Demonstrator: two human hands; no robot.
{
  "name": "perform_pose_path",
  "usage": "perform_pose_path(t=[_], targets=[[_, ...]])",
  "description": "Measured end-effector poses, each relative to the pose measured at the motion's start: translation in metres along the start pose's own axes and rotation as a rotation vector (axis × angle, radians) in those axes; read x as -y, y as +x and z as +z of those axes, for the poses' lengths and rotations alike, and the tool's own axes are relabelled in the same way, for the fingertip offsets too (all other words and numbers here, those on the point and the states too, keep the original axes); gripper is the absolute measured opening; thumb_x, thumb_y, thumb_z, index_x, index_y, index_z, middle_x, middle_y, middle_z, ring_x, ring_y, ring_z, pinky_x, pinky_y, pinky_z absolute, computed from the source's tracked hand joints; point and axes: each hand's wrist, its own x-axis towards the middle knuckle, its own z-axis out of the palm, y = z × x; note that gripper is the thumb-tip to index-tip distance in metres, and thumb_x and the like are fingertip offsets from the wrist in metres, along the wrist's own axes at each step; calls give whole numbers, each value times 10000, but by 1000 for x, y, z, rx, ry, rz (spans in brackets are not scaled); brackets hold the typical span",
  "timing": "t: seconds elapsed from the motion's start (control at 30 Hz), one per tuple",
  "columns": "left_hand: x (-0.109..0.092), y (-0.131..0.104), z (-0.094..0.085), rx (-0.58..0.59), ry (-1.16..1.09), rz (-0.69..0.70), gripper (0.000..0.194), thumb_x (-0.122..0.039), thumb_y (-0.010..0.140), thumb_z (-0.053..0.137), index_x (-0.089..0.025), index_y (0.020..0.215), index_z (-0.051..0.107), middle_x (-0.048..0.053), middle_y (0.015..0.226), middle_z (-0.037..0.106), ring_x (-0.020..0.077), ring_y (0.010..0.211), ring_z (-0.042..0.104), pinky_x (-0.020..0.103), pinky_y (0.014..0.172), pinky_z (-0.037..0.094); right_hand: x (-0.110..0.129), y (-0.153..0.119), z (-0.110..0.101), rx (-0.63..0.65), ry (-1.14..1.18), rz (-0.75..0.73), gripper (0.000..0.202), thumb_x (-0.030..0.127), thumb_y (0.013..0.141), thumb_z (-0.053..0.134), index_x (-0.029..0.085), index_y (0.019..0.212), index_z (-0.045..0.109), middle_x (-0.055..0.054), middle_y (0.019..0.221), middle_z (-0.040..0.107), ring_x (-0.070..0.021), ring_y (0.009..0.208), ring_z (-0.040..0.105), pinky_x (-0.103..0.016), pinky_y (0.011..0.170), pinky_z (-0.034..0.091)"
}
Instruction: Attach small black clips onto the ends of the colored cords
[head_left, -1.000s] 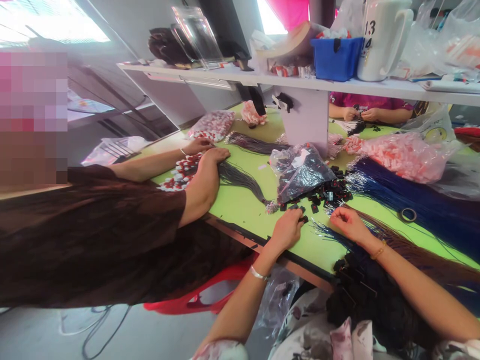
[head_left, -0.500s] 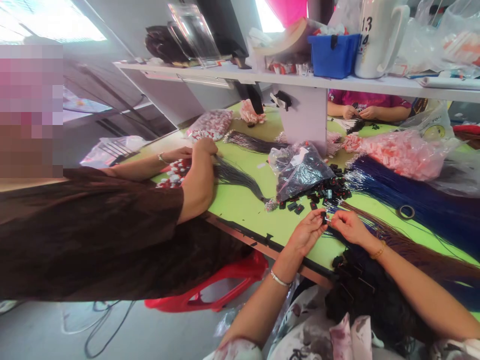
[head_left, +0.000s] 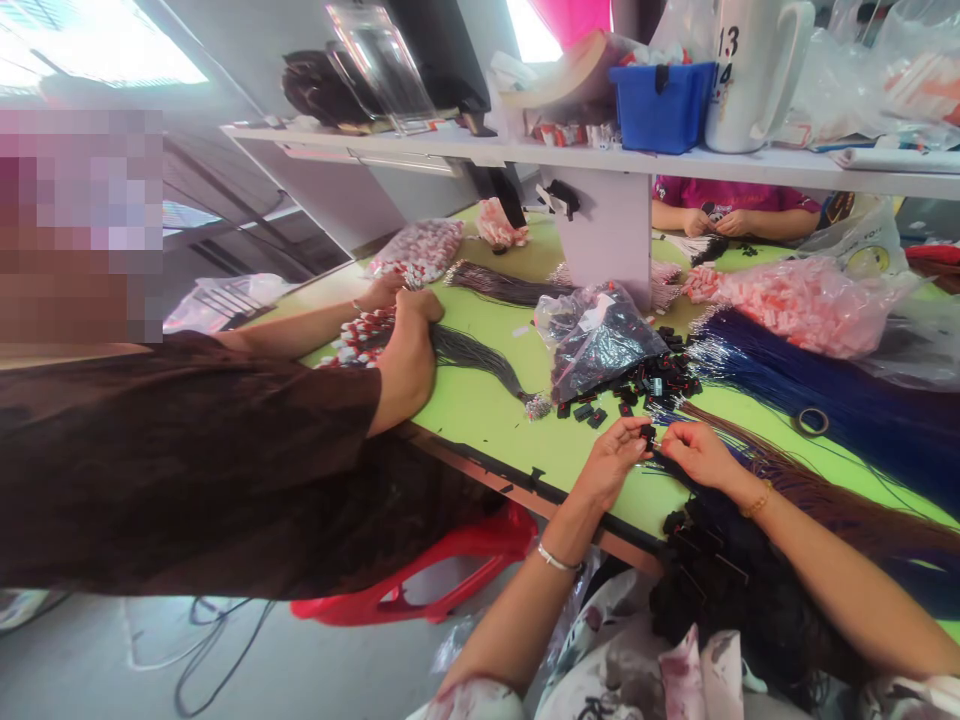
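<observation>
Table [head_left: 517,445]: green top; its near edge, with a dark strip, runs below both hands.
Shelf [head_left: 450,150]: white, raised above the table's middle.
Blue wire bundle [head_left: 832,400]: reaches toward the table's right side, silvery tips facing left.
Printed bag [head_left: 874,240]: clear plastic, yellow round mark, dark letters too creased to read surely.
Bag of black pieces [head_left: 611,345]: behind the hands, away from the near edge; white patch, illegible.
Mug [head_left: 746,85]: white, on the shelf, reads "13" above "14".
Right hand [head_left: 701,455]: fingertips pinched narrow on a thin wire.
Left hand [head_left: 611,462]: thumb and fingers closed on a black housing.
Black housing [head_left: 648,435]: held just above the table's near edge, one side facing the right fingertips; its long axis cannot be told.
Wire [head_left: 658,446]: its held end points left to the housing; whether inserted, cannot tell.
</observation>
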Motion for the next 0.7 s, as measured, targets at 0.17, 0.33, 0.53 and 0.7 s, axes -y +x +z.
perform_pose_path(t=[0.17, 0.33, 0.53, 0.7], targets=[[3, 2, -2, -20, 74, 47, 352, -241, 649, 769, -165, 978, 668, 27, 827, 598, 111, 730, 549, 250, 696, 477, -4, 2, -1, -3, 1, -20, 201, 228, 787, 467, 168, 596, 488, 45, 541, 448, -86, 521, 369, -202, 501, 287], [8, 2, 3, -27, 101, 74, 352, -257, 640, 772, -160, 960, 660, 13, 774, 600, 105, 689, 543, 251, 675, 463, -2, 2, 0, 3, -64, -68, 187, 206, 792, 480, 166, 611, 501, 47, 529, 452, -82, 506, 362, -202, 496, 274], [9, 4, 5, -112, 94, 47, 355, -246, 587, 793, -147, 902, 662, 17, 778, 608, 99, 655, 545, 240, 624, 458, 8, 0, -6, -2, -197, -201, 175, 162, 819, 461, 165, 658, 530, 16, 604, 529, -93, 556, 428, -212, 540, 286], [13, 1, 6, -139, 95, 20, 365, -251, 573, 800, -130, 885, 654, 18, 743, 605, 101, 636, 553, 246, 610, 464, 8, -2, -3, 19, -225, -185, 182, 157, 812, 466, 163, 650, 546, 21, 576, 525, -87, 522, 409, -209, 511, 261]])
